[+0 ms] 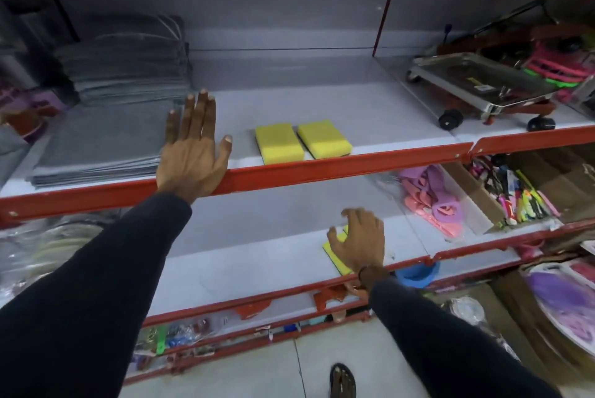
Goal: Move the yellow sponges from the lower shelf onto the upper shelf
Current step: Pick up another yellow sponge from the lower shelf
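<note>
2 yellow sponges (279, 145) (324, 139) up top, 2 sponges (336, 256) (346, 229) below, part hidden.

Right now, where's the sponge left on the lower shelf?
Head view, lower right: the yellow sponge lies near the lower shelf front edge, partly covered by the right hand.

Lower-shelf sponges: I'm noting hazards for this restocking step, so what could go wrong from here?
1. The right hand covers the lower-shelf sponges at the shelf's front edge; a loose grasp could knock one to the floor.
2. Two sponges already sit near the upper shelf's red lip; placing more could nudge them off.
3. The left hand rests flat there, narrowing the space.
</note>
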